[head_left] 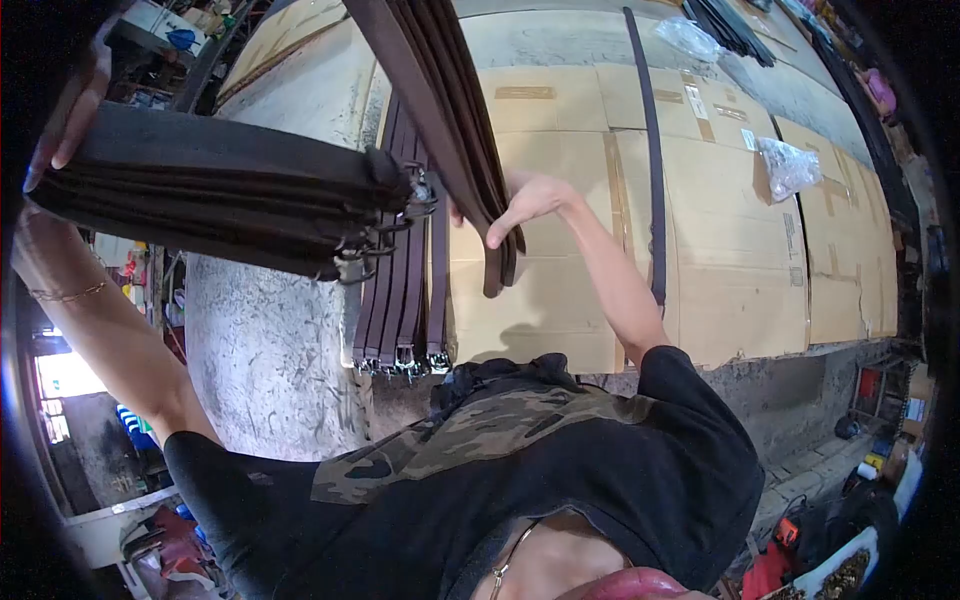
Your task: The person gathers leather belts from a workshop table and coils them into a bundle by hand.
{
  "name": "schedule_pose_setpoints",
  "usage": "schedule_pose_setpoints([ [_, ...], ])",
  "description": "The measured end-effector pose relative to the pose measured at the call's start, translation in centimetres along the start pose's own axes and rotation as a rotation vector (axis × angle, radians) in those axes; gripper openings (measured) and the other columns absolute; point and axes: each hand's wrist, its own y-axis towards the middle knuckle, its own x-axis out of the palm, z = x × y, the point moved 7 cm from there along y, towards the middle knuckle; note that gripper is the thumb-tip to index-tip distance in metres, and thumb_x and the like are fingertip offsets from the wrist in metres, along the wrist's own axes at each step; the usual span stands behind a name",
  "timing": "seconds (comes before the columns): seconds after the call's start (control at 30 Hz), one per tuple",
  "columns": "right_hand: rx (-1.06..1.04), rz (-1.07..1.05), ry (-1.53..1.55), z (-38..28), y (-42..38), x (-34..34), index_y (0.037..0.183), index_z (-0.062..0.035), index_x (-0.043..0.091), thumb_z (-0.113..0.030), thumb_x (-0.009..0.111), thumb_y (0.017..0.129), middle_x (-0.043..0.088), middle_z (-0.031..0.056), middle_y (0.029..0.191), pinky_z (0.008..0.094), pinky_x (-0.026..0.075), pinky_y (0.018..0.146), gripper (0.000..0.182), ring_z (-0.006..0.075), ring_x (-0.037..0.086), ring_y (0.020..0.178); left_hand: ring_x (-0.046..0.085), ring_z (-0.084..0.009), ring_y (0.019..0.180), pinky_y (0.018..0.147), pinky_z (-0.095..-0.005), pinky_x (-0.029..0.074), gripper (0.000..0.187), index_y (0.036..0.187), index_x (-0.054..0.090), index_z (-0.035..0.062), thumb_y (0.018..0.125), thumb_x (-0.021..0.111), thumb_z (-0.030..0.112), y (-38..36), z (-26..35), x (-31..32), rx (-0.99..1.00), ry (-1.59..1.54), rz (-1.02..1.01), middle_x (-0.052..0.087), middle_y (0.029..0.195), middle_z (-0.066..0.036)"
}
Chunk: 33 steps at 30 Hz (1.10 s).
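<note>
My left hand (75,125), at the far left and partly cut by the dark image edge, is closed around a bundle of dark brown belts (220,185). Metal buckles (385,225) show at that bundle's right end, raised above the table. With thumb in front and fingers behind, my right hand (530,205) grips the lower part of dark belt straps (440,110) that run up out of view. Their rounded tips hang just below the hand. Whether these straps join the left bundle is not visible. Under both lies a row of belts (400,290), buckles at the table's near edge.
Flattened cardboard (720,240) covers much of the table. A single dark strap (645,150) lies lengthwise across it. Clear plastic bags (790,167) sit at the right, and more dark straps (730,30) at the far end. Cluttered shelves stand at the left.
</note>
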Motion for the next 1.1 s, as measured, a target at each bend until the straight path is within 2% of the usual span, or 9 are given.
schedule_pose_setpoints([
  [0.17, -0.005, 0.207, 0.113, 2.5, -1.2, -1.5, 0.078, -0.0052, 0.058, -0.018, 0.086, 0.064, 0.059, -0.0007, 0.073, 0.0268, 0.048, 0.070, 0.034, 0.0105, 0.059, 0.069, 0.044, -0.0157, 0.060, 0.059, -0.0334, 0.034, 0.010, 0.092, 0.034, 0.0031, 0.084, 0.039, 0.007, -0.2, -0.8, 2.4, 0.210, 0.012, 0.366, 0.045, 0.069, -0.005],
  [0.4, 0.251, 0.508, -0.614, 9.9, -12.1, -7.2, 0.136, -0.0054, 0.046, -0.026, 0.082, 0.066, 0.057, 0.0130, 0.130, 0.0335, 0.045, 0.096, 0.082, 0.0240, 0.053, 0.119, 0.038, -0.0122, 0.040, 0.040, -0.0254, 0.034, 0.052, 0.125, 0.031, -0.0098, 0.076, 0.044, 0.001, -0.7, -3.6, 6.1, 0.389, -0.058, 0.687, 0.044, 0.055, -0.002],
  [0.53, 0.862, 1.399, -0.821, 18.9, -34.0, -9.1, 0.113, -0.0002, 0.061, -0.030, 0.076, 0.073, 0.067, 0.0210, 0.092, 0.0447, 0.048, 0.084, 0.052, 0.0342, 0.064, 0.095, 0.037, -0.0134, 0.033, 0.036, -0.0232, 0.038, 0.061, 0.134, 0.032, -0.0126, 0.075, 0.044, 0.001, -0.4, -6.0, 7.4, 0.471, -0.127, 0.667, 0.043, 0.050, -0.001],
  [0.57, 1.200, 1.392, -0.887, 20.3, -38.1, -6.8, 0.109, 0.0019, 0.061, -0.032, 0.073, 0.076, 0.066, 0.0229, 0.091, 0.0457, 0.048, 0.082, 0.049, 0.0357, 0.064, 0.095, 0.041, -0.0129, 0.039, 0.040, -0.0228, 0.040, 0.056, 0.130, 0.036, -0.0129, 0.077, 0.045, 0.004, -1.2, -7.2, 6.9, 0.543, -0.032, 0.907, 0.046, 0.057, -0.004],
  [0.67, 1.277, 1.535, -1.572, 21.5, -41.2, -0.1, 0.102, 0.0057, 0.063, -0.036, 0.071, 0.078, 0.066, 0.0227, 0.095, 0.0431, 0.051, 0.074, 0.049, 0.0343, 0.065, 0.088, 0.052, -0.0115, 0.059, 0.052, -0.0213, 0.046, 0.044, 0.119, 0.046, -0.0139, 0.084, 0.048, 0.014, -4.1, -10.9, 7.9, 0.745, 0.281, 1.612, 0.055, 0.077, -0.014],
  [0.77, 1.112, 1.489, -1.550, 20.5, -40.6, 1.8, 0.096, 0.0048, 0.062, -0.034, 0.072, 0.079, 0.066, 0.0198, 0.088, 0.0448, 0.051, 0.073, 0.044, 0.0345, 0.064, 0.082, 0.045, -0.0070, 0.057, 0.055, -0.0222, 0.040, 0.043, 0.120, 0.050, -0.0126, 0.090, 0.056, 0.019, -2.9, -10.8, 7.7, 0.702, 0.444, 1.389, 0.046, 0.074, -0.003],
  [0.87, 1.054, 1.470, -0.681, 21.4, -40.5, 0.4, 0.097, 0.0019, 0.062, -0.029, 0.067, 0.085, 0.066, 0.0123, 0.081, 0.0389, 0.052, 0.068, 0.034, 0.0264, 0.064, 0.074, 0.037, -0.0059, 0.052, 0.054, -0.0233, 0.036, 0.037, 0.116, 0.054, -0.0100, 0.089, 0.061, 0.015, 0.7, -12.7, 8.0, 0.588, 0.204, 1.259, 0.038, 0.070, 0.004],
  [0.93, 0.501, 1.398, 0.321, 21.6, -38.3, 0.9, 0.098, 0.0000, 0.062, -0.022, 0.059, 0.092, 0.065, 0.0060, 0.080, 0.0272, 0.050, 0.060, 0.023, 0.0156, 0.062, 0.068, 0.038, -0.0065, 0.051, 0.053, -0.0227, 0.036, 0.028, 0.105, 0.057, -0.0080, 0.086, 0.061, 0.012, 3.6, -14.4, 8.0, 0.501, -0.147, 1.042, 0.041, 0.070, 0.002],
  [1.1, -0.095, 1.327, 0.530, 6.7, -32.6, -2.3, 0.105, 0.0029, 0.062, -0.016, 0.060, 0.091, 0.067, 0.0083, 0.088, 0.0262, 0.052, 0.062, 0.023, 0.0134, 0.065, 0.075, 0.044, -0.0081, 0.046, 0.047, -0.0257, 0.038, 0.023, 0.072, 0.051, 0.0057, 0.086, 0.067, 0.015, 10.4, -19.3, 10.1, 0.376, -0.132, 0.939, 0.044, 0.058, 0.002],
])
